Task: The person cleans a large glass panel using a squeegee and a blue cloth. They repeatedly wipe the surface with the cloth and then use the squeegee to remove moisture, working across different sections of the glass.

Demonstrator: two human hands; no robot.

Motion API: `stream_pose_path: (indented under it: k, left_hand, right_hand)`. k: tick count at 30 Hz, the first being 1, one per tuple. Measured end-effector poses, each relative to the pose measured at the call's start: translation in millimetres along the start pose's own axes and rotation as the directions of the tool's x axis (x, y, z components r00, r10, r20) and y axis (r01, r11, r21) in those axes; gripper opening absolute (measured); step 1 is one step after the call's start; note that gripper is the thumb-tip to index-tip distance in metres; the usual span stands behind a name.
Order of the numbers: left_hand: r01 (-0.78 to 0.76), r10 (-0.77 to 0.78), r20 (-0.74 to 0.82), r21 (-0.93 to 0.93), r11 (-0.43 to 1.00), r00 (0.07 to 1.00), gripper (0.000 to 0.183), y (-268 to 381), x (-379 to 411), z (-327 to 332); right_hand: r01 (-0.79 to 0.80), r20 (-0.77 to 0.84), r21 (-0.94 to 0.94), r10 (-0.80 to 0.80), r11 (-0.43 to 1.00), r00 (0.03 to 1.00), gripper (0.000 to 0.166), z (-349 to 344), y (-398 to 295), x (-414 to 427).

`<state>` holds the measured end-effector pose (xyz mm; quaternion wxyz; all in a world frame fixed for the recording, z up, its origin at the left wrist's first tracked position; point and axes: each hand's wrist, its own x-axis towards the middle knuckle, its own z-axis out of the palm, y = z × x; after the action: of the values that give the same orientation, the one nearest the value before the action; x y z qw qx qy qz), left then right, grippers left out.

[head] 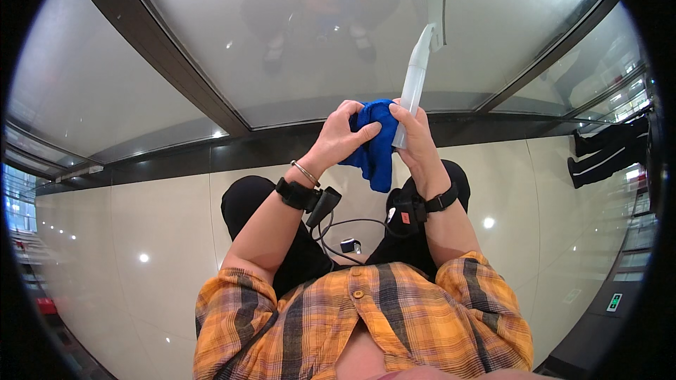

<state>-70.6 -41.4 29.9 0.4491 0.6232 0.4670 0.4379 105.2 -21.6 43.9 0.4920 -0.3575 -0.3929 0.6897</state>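
My left hand (pixel 338 134) grips a crumpled blue cloth (pixel 381 155) between thumb and fingers, and its lower end hangs loose. My right hand (pixel 421 140) is closed around the white, translucent handle of a squeegee (pixel 414 82), beside the cloth. The handle points up and away, and the tool's flat blade head (pixel 437 13) is seen against a large glossy grey panel (pixel 327 53). From this angle I cannot tell whether the blade touches the panel. The right fingertips are at the cloth's edge; part of those fingers is hidden behind the handle.
Dark frame bars (pixel 179 58) border the panel, with a black base strip (pixel 264 152) along its foot. Below lies a glossy beige tiled floor (pixel 163 221). Black cables (pixel 343 221) run between my wrist-worn devices, over my bent knees. Another person's dark-clad legs (pixel 607 153) are at the right.
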Motion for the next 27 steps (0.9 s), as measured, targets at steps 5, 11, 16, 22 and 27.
stream_pose_path:
  k: [5,11,16,22,27]
  left_hand:
    - [0.007,0.007,-0.123,0.116,0.993,0.992,0.025,-10.6,6.3,-4.2]
    - [0.006,0.051,-0.318,0.178,0.984,0.947,0.022,-18.6,10.1,-16.0]
    - [-0.051,0.112,-0.294,0.208,0.977,0.949,0.029,-14.7,10.1,-28.8]
    - [0.026,-0.044,-0.169,-0.109,0.994,0.985,0.013,-5.9,8.8,-53.7]
    - [-0.008,-0.066,-0.254,-0.280,0.960,0.965,0.013,-2.1,9.6,-60.4]
  right_hand:
    - [0.008,-0.066,0.157,0.002,0.988,0.998,0.030,8.3,-11.6,-8.0]
    - [0.031,0.005,0.246,-0.033,0.969,0.999,0.036,-23.4,-4.9,-0.1]
    - [0.081,0.024,0.341,-0.095,0.937,0.995,0.032,-26.9,-13.1,-2.4]
    - [0.126,-0.109,0.295,-0.098,0.947,0.989,0.034,-18.9,-23.7,-4.7]
    - [0.174,-0.109,0.196,-0.155,0.965,0.982,0.033,-28.7,-21.3,0.5]
